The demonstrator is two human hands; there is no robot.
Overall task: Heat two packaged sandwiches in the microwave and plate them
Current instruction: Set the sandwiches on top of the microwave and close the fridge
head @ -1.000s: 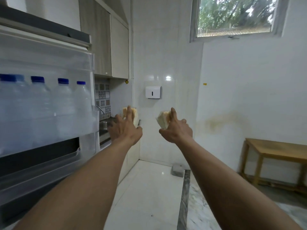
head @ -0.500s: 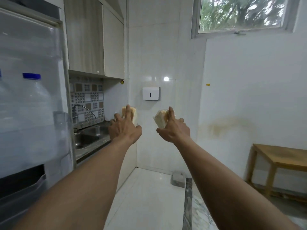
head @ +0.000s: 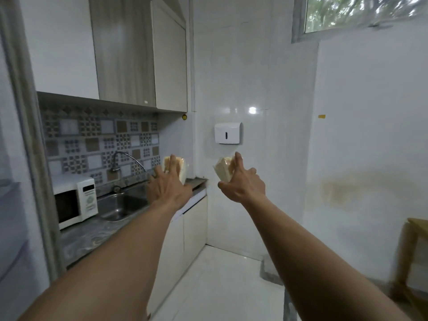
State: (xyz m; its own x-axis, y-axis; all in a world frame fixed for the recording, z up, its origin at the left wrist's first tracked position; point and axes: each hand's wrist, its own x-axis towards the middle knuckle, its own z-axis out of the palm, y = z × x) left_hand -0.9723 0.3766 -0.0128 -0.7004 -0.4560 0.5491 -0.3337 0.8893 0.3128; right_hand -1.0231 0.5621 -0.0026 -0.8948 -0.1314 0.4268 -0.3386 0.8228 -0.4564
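Microwave point(head: 74, 200) sits on the near end of the counter point(head: 92, 230), door shut, down and left of both hands, the left hand point(head: 169, 188) nearer. It curls round the left sandwich point(head: 184, 172), the right hand point(head: 240, 184) round the right sandwich point(head: 221, 170), both held up in mid-air

— What is on the left?
— Cupboards point(head: 129, 54) up high, with patterned tiles point(head: 92, 140) under them. Below is a grey desk point(head: 92, 232) with a shiny sink point(head: 125, 205) and a bent tap point(head: 125, 156).
— And the far wall?
— White and shiny, with a bright spot of light point(head: 252, 110) and a white box point(head: 228, 133) stuck on it.
— And the right?
— A high window point(head: 361, 12) with green leaves outside, a brownish stain point(head: 361, 188) on the wall, and a wooden table point(head: 414, 228). The floor point(head: 220, 286) is white.
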